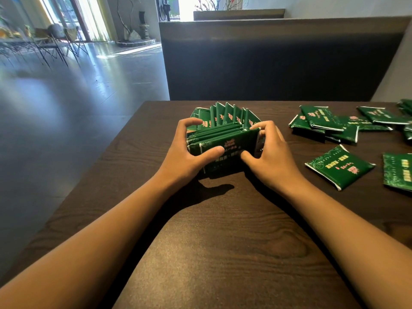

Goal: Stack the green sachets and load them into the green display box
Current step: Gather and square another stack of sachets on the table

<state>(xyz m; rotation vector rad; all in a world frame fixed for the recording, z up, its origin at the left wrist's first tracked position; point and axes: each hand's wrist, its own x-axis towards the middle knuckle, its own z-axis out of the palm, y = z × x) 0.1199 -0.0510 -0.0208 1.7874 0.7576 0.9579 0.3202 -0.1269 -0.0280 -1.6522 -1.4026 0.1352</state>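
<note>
Open hall, glossy grey floor [66, 97], chairs far left; dark bench back [278, 61] behind dark wood table [223, 253]. Row of upright green sachets [227, 113] at table's middle, leaning fanned, just behind hands; box around them not discernible. Loose sachets [327, 123] scattered flat to right, some overlapping; single sachet [338, 167] nearer. Stack of sachets [223, 139] held on edge between both hands. Left hand [189, 157] fingers curled over stack's left end, thumb on front face. Right hand [267, 157] clamps right end likewise.
</note>
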